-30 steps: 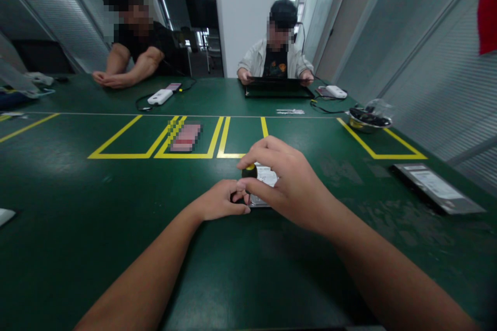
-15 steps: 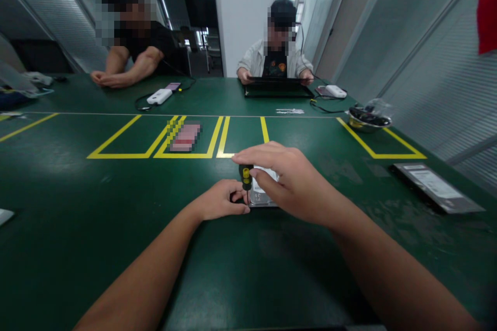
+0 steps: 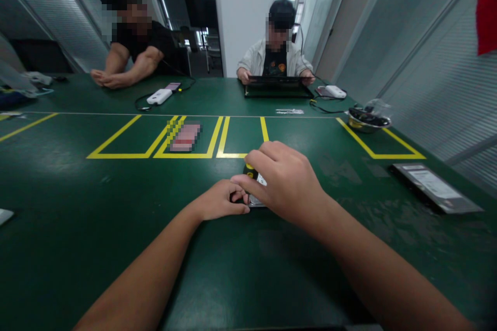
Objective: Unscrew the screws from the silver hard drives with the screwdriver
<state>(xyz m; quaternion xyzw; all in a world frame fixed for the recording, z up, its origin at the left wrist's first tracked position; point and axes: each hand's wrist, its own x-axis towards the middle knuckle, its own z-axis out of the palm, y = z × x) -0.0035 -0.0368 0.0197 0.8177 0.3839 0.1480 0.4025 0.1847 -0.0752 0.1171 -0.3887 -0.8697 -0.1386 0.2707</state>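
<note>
A black and yellow screwdriver (image 3: 250, 170) stands upright over the left corner of a hard drive (image 3: 257, 201) lying on the green table. My right hand (image 3: 289, 181) is closed round the screwdriver's handle, with thumb and fingers on either side of it. Most of the drive, with its silver edge and white label, is hidden under that hand. My left hand (image 3: 221, 200) grips the drive's left corner with curled fingers, its thumb tip at the near edge beside the screwdriver's shaft. The screwdriver's tip is hidden.
Another hard drive (image 3: 435, 186) lies to the right. Behind it is a metal bowl (image 3: 368, 120) of dark items. Yellow tape outlines (image 3: 182, 155) and a pinkish blurred item (image 3: 186, 137) lie ahead. Across the table (image 3: 116, 248) sit two people, one holding a black tray (image 3: 277, 83).
My right hand has turned and its fingers have curled round the screwdriver's handle, where the palm and fingers were stretched over it before. The left hand and the drive have stayed put.
</note>
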